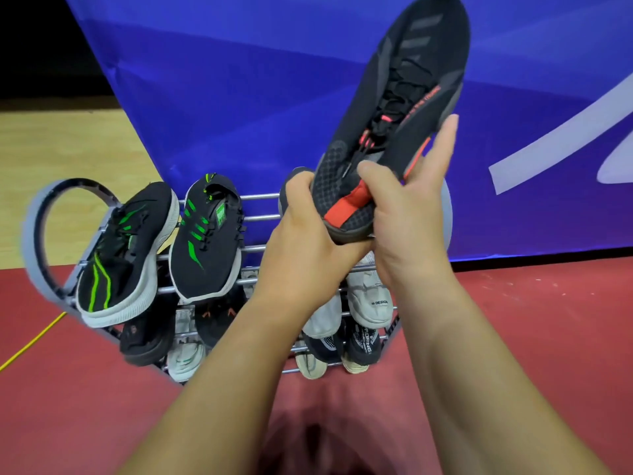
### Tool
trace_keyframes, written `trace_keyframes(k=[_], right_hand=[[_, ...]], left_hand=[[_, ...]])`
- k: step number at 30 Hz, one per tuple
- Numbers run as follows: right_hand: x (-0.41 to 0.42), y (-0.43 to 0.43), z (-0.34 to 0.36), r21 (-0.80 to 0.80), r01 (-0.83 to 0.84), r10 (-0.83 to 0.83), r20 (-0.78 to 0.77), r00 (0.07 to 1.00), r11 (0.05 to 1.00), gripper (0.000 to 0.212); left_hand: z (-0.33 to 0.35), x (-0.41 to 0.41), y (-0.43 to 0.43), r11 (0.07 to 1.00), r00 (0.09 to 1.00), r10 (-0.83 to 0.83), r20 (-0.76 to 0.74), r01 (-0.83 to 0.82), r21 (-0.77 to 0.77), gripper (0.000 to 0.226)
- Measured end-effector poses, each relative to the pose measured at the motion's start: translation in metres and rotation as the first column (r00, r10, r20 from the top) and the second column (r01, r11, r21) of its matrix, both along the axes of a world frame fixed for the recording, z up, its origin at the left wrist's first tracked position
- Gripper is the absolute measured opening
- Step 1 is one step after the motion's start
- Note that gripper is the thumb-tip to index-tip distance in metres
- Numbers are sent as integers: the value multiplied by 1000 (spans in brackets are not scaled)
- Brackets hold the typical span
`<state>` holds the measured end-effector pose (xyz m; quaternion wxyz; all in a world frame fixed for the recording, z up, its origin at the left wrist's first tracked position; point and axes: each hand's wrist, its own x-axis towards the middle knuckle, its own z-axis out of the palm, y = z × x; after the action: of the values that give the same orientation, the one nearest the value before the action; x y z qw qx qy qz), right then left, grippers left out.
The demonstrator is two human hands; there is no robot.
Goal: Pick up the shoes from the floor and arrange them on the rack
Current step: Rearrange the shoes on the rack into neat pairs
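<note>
Above rack (pixel 260 196), left hand (pixel 301 234) and right hand (pixel 407 217) grip black shoe (pixel 411 80) (red floor (pixel 513 320), blue banner (pixel 239 80)).

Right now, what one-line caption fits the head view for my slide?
Left hand and right hand hold a black-red shoe above the rack, beside two green-striped shoes.

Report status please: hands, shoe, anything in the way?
Left hand and right hand both grip heel of black-red shoe. Shoe toe-up over rack, not yet placed. Black-green shoes occupy top shelf's left side.
</note>
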<state>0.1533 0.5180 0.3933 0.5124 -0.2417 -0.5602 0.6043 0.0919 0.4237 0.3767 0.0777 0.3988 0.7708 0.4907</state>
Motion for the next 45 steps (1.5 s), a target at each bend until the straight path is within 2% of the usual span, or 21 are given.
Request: trace_keyframes(k=[3,5,8,11,15,17,19,23,26,28,30,34,37,39,41,45], right_hand=[[-3,7,-10,-22,-51,53,144,988,998,99],[0,16,-15,-37,-38,45,195,980,999,89],[10,35,-29,-17,21,-17,234,972,1000,72],[16,47,-50,4,3,-4,361,932,1000,60],[20,55,-70,-139,53,4,380,925,989,46],[20,59,-74,-148,55,13,423,906,987,42],[21,62,-77,-114,69,-4,492,871,991,49],[22,65,-82,-100,99,-26,557,830,990,18],[20,66,-81,-58,85,-34,596,802,995,26],[24,65,-76,19,56,-55,653,756,998,18],[28,62,-72,53,-27,-18,699,715,998,6],[46,65,-63,-25,-262,197,728,656,965,36],[59,71,-66,-66,-357,261,806,531,932,61],[63,70,-66,-65,-375,243,858,452,925,75],[66,69,-66,-48,-382,227,869,439,923,82],[66,66,-63,-27,-389,226,850,476,921,77]], left_hand=[[-3,-1,7,999,999,33,30,-34,24,72],[-10,-4,10,999,999,-33,23,34,-18,73],[-21,-13,13,973,984,-166,-64,153,-172,75],[-31,-20,14,925,963,-188,-195,107,-364,91],[-44,-24,13,864,980,-151,-131,67,-499,106],[-50,-28,13,836,988,-135,-71,75,-543,107],[-55,-30,12,842,994,-108,-28,76,-534,106],[-60,-33,13,887,998,-53,19,55,-459,103],[-67,-40,16,907,998,-50,41,62,-416,117],[-70,-42,16,923,995,-28,93,62,-380,123],[-72,-47,13,936,986,-2,167,60,-348,118],[-66,-46,9,945,976,1,218,71,-320,98],[-63,-44,8,945,967,-10,253,92,-315,98],[-62,-44,8,947,962,-17,271,102,-303,101],[-61,-43,8,946,961,-24,275,111,-305,102],[-62,-45,7,947,953,-41,301,134,-294,102]])
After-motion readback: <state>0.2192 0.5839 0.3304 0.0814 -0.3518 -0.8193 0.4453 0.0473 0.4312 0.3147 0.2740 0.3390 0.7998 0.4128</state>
